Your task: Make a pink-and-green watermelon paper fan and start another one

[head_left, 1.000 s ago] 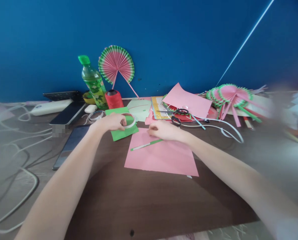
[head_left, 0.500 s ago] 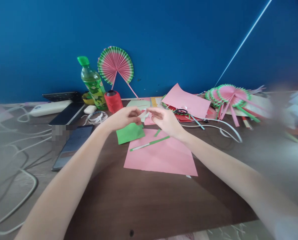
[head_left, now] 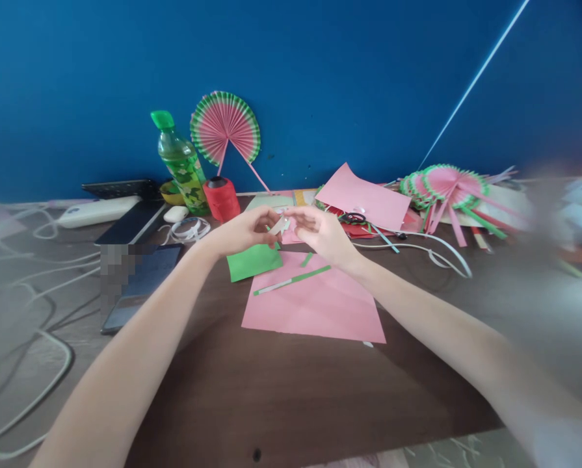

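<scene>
Above the far edge of a pink sheet (head_left: 315, 309), my left hand (head_left: 244, 231) and my right hand (head_left: 326, 239) meet with their fingertips close together. Between them is a small whitish strip (head_left: 279, 226), thin and slanted, pinched in my left fingers. My right fingers are curled at its other end; a pale bit shows there, too small to name. Below my left hand lies a green paper piece (head_left: 254, 261). A narrow green and white strip (head_left: 293, 280) and a short green scrap (head_left: 307, 259) rest on the pink sheet.
A pleated pink and green paper fan (head_left: 226, 127) leans on the blue wall, near a green bottle (head_left: 181, 162) and a red thread spool (head_left: 222, 199). Scissors (head_left: 353, 218), pink paper (head_left: 363, 198) and stacked fans (head_left: 447, 185) lie right. Phone (head_left: 147, 279) and cables (head_left: 66, 351) sit left.
My fingers have shifted slightly around the whitish strip, which now shows longer and more slanted. My right fingertips sit a little more apart from my left. The things on the table have not moved.
</scene>
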`<state>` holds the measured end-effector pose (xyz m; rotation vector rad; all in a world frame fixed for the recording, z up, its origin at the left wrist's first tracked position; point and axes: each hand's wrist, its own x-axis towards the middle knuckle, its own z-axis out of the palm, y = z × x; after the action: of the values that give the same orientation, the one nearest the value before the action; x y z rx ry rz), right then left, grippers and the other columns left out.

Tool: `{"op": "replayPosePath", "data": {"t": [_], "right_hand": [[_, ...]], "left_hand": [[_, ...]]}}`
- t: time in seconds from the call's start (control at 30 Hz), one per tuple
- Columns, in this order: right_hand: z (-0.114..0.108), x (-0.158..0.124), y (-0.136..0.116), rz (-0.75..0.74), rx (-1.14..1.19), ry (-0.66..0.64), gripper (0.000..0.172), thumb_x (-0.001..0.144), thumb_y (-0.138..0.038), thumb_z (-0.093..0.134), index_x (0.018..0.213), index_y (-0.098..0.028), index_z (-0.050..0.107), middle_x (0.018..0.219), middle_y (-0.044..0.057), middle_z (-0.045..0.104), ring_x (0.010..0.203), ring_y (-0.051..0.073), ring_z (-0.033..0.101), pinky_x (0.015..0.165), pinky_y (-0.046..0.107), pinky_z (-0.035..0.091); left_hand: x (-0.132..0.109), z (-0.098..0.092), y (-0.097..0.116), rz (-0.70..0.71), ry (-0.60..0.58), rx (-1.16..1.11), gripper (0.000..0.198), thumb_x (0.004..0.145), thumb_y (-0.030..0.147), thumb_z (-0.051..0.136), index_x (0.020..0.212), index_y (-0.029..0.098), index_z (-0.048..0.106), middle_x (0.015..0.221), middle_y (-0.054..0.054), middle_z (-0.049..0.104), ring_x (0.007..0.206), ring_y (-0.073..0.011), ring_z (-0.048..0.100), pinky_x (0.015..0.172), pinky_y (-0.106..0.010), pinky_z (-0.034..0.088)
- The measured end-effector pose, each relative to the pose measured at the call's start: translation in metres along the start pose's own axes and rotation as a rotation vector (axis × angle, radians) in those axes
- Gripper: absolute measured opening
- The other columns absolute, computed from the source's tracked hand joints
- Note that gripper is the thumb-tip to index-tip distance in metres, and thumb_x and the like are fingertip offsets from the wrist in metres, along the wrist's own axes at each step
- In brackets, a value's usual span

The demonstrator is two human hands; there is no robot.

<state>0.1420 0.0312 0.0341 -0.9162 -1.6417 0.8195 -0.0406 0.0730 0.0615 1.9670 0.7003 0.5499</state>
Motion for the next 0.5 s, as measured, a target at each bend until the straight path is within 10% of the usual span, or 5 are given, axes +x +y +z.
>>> {"op": "replayPosePath", "data": {"t": [0.5], "right_hand": [[0.0013,-0.0003,-0.0012,0.057,0.076,0.039,0.030,0.067,-0.008,0.051,0.094,-0.020,0.053,0.115,0.006,0.060,0.114,0.018,0.054,0.100,0.038,0.040]], "left_hand": [[-0.0016,0.0037,0.0069,0.002,0.044,0.020,0.022,0.072,0.022,0.062,0.087,0.017,0.047,0.081,0.001,0.057,0.072,-0.0133,0.062,0.069,-0.031,0.049]]}}
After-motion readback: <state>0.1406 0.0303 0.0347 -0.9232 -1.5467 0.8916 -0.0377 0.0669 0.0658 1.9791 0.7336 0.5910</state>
